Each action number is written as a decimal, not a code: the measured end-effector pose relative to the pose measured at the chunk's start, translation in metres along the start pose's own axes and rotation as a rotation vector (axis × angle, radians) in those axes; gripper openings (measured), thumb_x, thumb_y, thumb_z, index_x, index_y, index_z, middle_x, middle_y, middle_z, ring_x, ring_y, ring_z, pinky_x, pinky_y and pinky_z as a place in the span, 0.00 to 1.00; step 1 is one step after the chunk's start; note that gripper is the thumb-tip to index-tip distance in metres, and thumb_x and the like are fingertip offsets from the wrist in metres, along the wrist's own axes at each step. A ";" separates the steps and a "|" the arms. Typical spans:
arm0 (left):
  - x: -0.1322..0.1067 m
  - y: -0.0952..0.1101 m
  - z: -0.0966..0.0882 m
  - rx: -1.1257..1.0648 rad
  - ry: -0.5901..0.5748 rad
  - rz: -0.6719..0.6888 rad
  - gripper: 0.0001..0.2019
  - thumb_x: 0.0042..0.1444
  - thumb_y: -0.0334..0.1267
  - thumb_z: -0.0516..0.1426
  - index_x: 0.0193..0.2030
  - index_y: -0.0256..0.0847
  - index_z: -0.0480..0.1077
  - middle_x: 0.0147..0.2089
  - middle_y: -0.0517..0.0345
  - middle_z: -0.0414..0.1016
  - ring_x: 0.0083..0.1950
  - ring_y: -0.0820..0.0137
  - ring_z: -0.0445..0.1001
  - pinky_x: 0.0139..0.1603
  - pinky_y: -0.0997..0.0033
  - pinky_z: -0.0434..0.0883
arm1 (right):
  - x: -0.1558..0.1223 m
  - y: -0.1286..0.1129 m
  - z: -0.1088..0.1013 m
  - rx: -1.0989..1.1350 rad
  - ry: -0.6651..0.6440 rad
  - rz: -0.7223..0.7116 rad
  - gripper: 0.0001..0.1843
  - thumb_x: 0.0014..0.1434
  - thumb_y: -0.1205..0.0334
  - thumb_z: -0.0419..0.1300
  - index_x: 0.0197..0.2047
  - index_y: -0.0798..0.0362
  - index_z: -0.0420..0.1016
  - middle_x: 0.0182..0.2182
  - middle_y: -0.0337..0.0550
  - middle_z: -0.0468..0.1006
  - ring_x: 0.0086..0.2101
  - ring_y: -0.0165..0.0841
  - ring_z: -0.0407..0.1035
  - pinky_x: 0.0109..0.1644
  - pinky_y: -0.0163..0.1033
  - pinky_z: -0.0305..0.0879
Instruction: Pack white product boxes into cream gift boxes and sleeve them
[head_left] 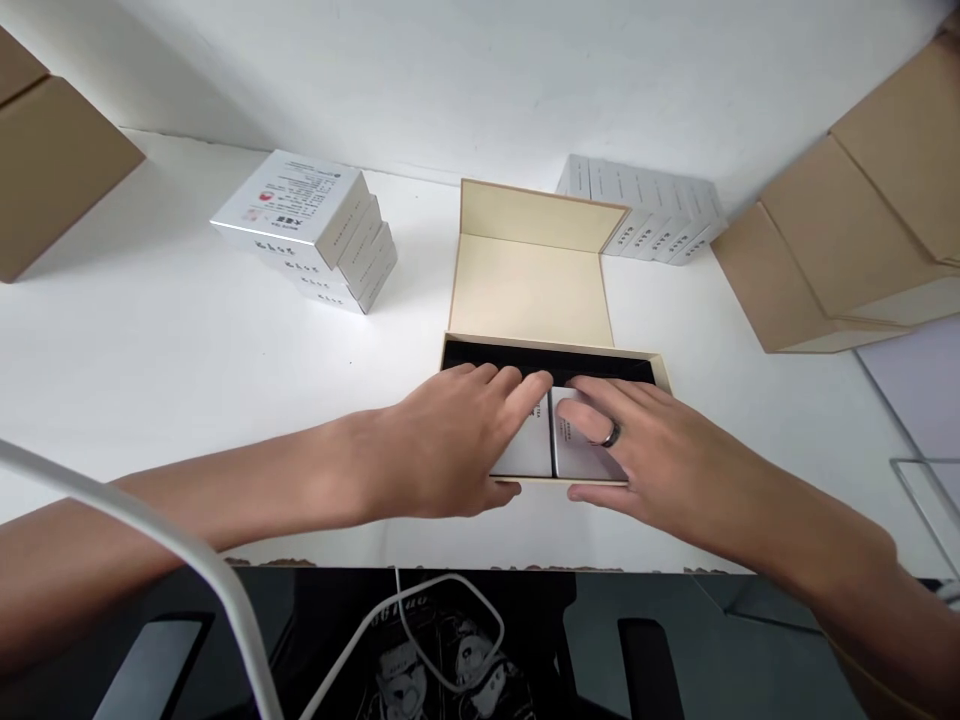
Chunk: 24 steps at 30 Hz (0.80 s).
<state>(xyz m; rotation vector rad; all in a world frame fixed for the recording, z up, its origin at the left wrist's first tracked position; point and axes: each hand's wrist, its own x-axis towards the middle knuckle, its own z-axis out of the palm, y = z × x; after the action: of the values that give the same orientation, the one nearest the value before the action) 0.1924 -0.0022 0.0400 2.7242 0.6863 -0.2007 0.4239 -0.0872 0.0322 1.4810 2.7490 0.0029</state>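
Observation:
A cream gift box (658, 372) with a black interior lies near the table's front, its lid (531, 290) folded back. Two white tea boxes sit side by side inside it. Over the left tea box (529, 447) is my left hand (469, 430), fingers at its far edge and thumb by the gift box's front wall. My right hand (637, 430), with a dark ring on one finger, spans the right tea box (574, 452) the same way. The hands hide much of both boxes, and their fingertips are partly out of sight.
A stack of several white tea boxes (300, 215) stands at back left. A row of more tea boxes (660, 205) is behind the lid. Brown cardboard (67, 170) is at far left, an open carton (840, 230) at right. A white cable (187, 545) crosses the lower left.

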 end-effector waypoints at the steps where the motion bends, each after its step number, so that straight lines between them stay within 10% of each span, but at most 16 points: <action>1: 0.001 0.000 -0.002 0.002 -0.021 0.007 0.39 0.57 0.49 0.67 0.69 0.35 0.58 0.55 0.45 0.75 0.53 0.53 0.76 0.51 0.58 0.71 | 0.000 0.002 0.000 0.005 -0.009 -0.001 0.28 0.59 0.45 0.71 0.54 0.50 0.68 0.53 0.50 0.74 0.47 0.42 0.72 0.45 0.45 0.70; 7: 0.008 0.006 -0.011 0.082 -0.137 -0.019 0.42 0.58 0.51 0.66 0.74 0.41 0.55 0.53 0.44 0.74 0.47 0.53 0.75 0.45 0.59 0.70 | -0.002 0.011 0.000 -0.029 0.008 -0.056 0.38 0.58 0.42 0.72 0.64 0.50 0.65 0.40 0.42 0.71 0.35 0.37 0.67 0.39 0.42 0.64; 24: 0.038 0.020 -0.043 0.149 -0.400 -0.054 0.35 0.47 0.48 0.72 0.64 0.55 0.74 0.43 0.49 0.76 0.36 0.57 0.72 0.37 0.62 0.69 | 0.022 0.001 -0.020 0.000 -0.390 0.062 0.13 0.60 0.53 0.70 0.47 0.48 0.82 0.42 0.48 0.71 0.37 0.41 0.70 0.40 0.46 0.66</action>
<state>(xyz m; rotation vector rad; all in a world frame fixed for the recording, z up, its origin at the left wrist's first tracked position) 0.2377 0.0124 0.0773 2.6796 0.6476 -0.8120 0.4120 -0.0683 0.0519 1.3908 2.3930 -0.2562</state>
